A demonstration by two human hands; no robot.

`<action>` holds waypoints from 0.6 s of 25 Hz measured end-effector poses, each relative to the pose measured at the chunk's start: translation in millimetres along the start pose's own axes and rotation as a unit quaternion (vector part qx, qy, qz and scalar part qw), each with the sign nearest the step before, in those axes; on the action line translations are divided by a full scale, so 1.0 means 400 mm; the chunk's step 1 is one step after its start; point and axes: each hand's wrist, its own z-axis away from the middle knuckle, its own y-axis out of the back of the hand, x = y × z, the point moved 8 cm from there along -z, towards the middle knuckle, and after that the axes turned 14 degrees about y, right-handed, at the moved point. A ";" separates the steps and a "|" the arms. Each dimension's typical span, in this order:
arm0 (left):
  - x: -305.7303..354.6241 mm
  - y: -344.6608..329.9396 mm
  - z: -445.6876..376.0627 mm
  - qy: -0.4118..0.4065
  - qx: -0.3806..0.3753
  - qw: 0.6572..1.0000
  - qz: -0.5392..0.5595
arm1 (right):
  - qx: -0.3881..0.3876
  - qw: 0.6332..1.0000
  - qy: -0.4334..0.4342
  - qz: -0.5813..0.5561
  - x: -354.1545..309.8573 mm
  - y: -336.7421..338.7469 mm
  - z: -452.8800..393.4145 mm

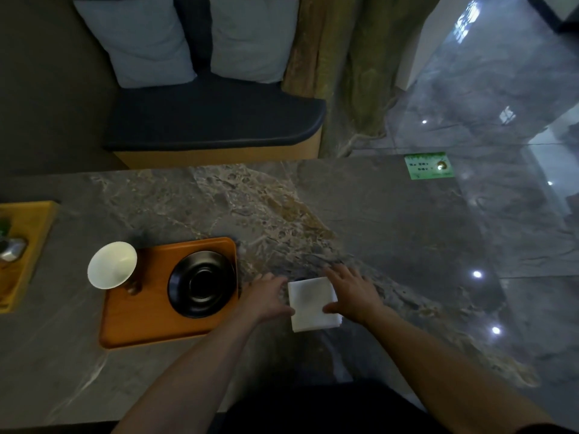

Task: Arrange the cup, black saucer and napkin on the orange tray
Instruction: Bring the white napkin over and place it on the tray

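Observation:
An orange tray [147, 321] lies on the marble table. A black saucer [202, 284] sits on its right half. A white flared cup [112, 265] stands at the tray's far left corner. A folded white napkin [313, 303] lies on the table just right of the tray. My left hand [266, 297] rests flat against the napkin's left edge, fingers spread. My right hand [351, 292] presses on the napkin's right edge, thumb on the paper. Both hands touch the napkin, and neither has it lifted.
A yellow wooden tray [29, 233] with a metal object sits at the table's left edge. A green card [427, 166] lies at the far right of the table. A cushioned bench [213, 120] with two pillows stands behind the table. Glossy floor lies to the right.

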 end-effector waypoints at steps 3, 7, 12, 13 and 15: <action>0.023 0.000 -0.011 -0.001 0.009 1.000 0.008 | -0.037 0.999 0.006 0.033 0.015 -0.009 -0.031; 0.041 0.008 -0.015 -0.005 0.042 0.999 0.027 | -0.050 0.998 0.002 0.036 0.035 -0.009 -0.040; 0.052 0.019 -0.025 0.002 0.069 0.997 0.036 | -0.031 0.999 -0.015 -0.004 0.040 -0.001 -0.038; 0.054 0.019 -0.027 0.001 0.071 0.997 0.036 | -0.027 0.999 -0.018 -0.015 0.041 0.000 -0.039; 0.059 0.019 -0.029 0.001 0.071 0.997 0.044 | -0.023 0.999 -0.017 -0.039 0.039 0.003 -0.038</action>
